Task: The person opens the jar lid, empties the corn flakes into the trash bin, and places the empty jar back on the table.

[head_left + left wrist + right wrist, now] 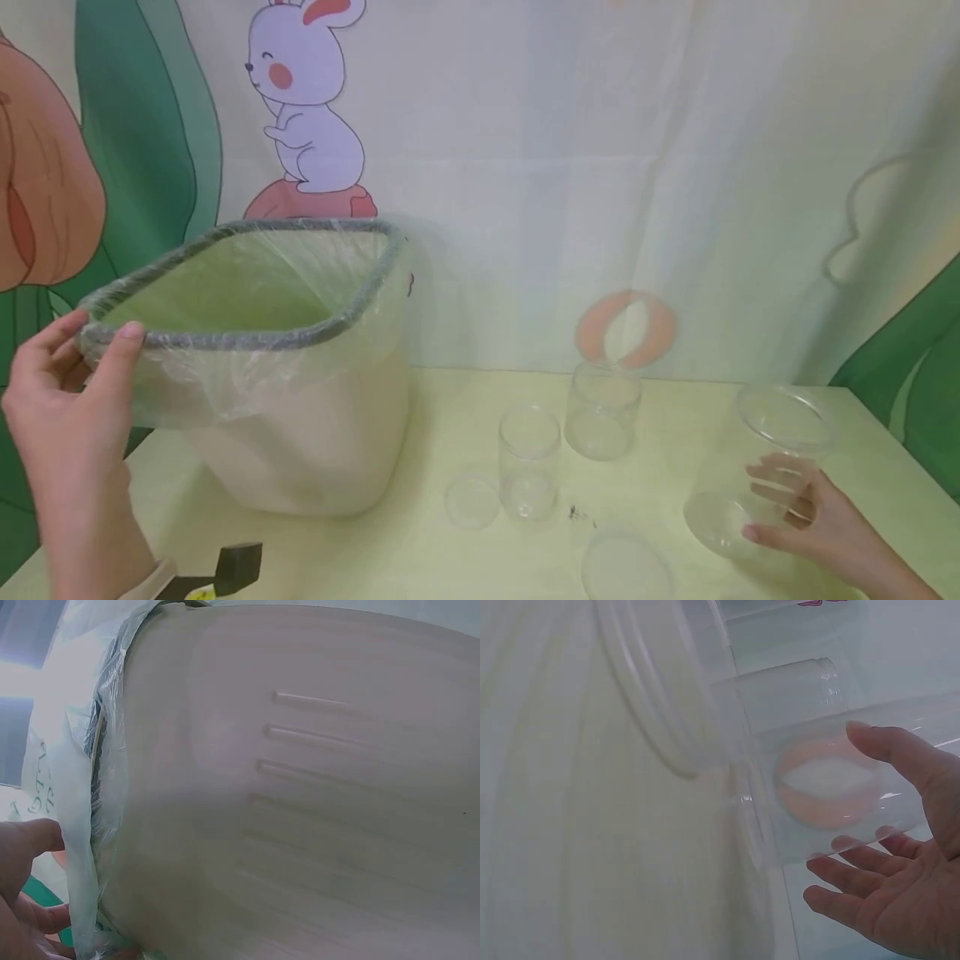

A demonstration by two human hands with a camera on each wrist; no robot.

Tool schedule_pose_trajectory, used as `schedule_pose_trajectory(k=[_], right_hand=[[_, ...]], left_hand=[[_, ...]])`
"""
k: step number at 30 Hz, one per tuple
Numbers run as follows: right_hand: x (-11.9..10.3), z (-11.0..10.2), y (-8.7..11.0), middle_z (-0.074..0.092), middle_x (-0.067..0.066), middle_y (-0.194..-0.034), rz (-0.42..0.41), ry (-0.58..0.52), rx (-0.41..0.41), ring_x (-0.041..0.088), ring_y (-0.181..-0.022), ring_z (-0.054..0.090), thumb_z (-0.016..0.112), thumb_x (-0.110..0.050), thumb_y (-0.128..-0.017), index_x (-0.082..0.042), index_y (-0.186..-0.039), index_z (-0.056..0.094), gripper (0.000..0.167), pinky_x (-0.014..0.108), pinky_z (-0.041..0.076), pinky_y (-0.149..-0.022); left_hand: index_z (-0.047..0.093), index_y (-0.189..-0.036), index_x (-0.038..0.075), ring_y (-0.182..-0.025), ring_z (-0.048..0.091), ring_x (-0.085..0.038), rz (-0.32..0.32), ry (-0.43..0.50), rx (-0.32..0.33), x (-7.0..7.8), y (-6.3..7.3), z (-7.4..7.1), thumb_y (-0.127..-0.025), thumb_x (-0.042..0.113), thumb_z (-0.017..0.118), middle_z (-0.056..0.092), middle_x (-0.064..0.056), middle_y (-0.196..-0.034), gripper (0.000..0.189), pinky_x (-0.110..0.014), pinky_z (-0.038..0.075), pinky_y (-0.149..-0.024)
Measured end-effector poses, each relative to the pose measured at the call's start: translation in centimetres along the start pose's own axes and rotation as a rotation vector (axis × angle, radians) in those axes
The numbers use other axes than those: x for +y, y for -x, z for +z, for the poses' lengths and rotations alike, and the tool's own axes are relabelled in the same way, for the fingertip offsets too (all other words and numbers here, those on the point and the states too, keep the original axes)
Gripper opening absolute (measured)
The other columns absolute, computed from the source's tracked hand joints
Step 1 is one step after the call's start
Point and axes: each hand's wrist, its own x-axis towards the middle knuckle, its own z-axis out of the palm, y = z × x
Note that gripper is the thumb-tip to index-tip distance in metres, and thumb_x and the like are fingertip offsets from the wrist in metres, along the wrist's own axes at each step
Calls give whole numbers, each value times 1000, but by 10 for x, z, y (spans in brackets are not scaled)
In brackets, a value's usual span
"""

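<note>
At the left of the head view stands a pale pink trash bin [300, 450], lined with a clear plastic bag [225, 379] folded over its grey rim [255, 340]. My left hand [71, 400] pinches the bag-covered rim at its near left corner, thumb and fingers on either side. The left wrist view shows the bin's ribbed side [315, 772]. At the right, a large clear jar [723, 475] stands uncapped on the table. My right hand [810, 517] is beside it, thumb and fingers spread about its near right side; firm contact cannot be seen.
A slim clear jar [530, 462] and a wider clear jar [603, 417] stand mid-table. Two clear round lids lie flat: a small lid [472, 502] and a larger lid [626, 571]. Small dark specks [577, 512] lie between. A printed cloth [487, 183] hangs behind.
</note>
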Motion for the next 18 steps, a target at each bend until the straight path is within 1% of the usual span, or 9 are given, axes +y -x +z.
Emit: schedule_pose_trajectory(k=[2,3,4,6,8,10,13,15,18], right_hand=[[0,-1,1,37,32,-131,-16,-2,2,24,-107,56,72,-21,-78,3,-132,21,78,47,44,-86],[1,-1,2,38,31,-131,-22,-2,5,16,-103,57,72,-20,-78,2,-132,22,77,45,46,-85],[2,-2,2,43,26,-129,-35,-10,15,6,-100,57,72,-19,-78,1,-131,23,75,39,49,-84],[6,-3,4,51,7,-124,-67,-47,35,-10,-93,51,72,-14,-78,-1,-131,26,71,27,51,-80],[13,-5,5,51,-14,-117,-96,-87,55,-14,-93,50,71,-11,-78,-5,-130,29,67,15,49,-76],[21,-8,5,43,-29,-110,-125,-127,75,-18,-93,46,70,-8,-79,-11,-129,33,62,7,43,-71],[31,-14,6,42,-32,-111,-139,-135,93,-18,-94,46,69,-11,-80,-16,-129,36,59,6,43,-72],[30,-19,9,42,-30,-112,-135,-140,97,-18,-94,46,68,-11,-82,-19,-129,37,57,7,45,-71],[19,-27,16,42,-30,-110,-123,-148,108,-18,-92,46,64,-7,-84,-22,-129,39,54,12,48,-69]], left_hand=[[47,-128,30,-114,37,-3,-10,1,-1,0,0,-1,-80,31,67,40,7,-134,52,-27,27,-103],[47,-128,30,-115,36,-3,-17,6,-1,0,-1,-2,-80,31,67,39,7,-135,52,-27,27,-103],[46,-128,31,-117,35,-3,-31,21,-4,0,-1,-2,-80,30,68,39,8,-135,53,-28,26,-104],[45,-128,32,-119,33,-2,-48,9,-6,0,-1,-3,-80,32,68,37,9,-136,53,-28,24,-106],[45,-128,33,-120,31,-1,-68,8,-14,1,-1,-4,-79,32,69,37,12,-136,55,-29,22,-107],[44,-128,35,-121,29,0,-89,-4,-28,2,0,-6,-79,33,69,35,14,-137,56,-30,20,-108],[45,-127,36,-121,28,2,-97,-5,-23,2,0,-8,-78,33,70,34,17,-136,55,-29,20,-108],[47,-126,35,-117,30,3,-77,5,2,1,-1,-9,-78,31,71,36,17,-133,53,-27,22,-106],[51,-125,30,-110,35,3,35,-13,67,-5,-4,-10,-80,28,69,41,16,-126,49,-22,26,-102]])
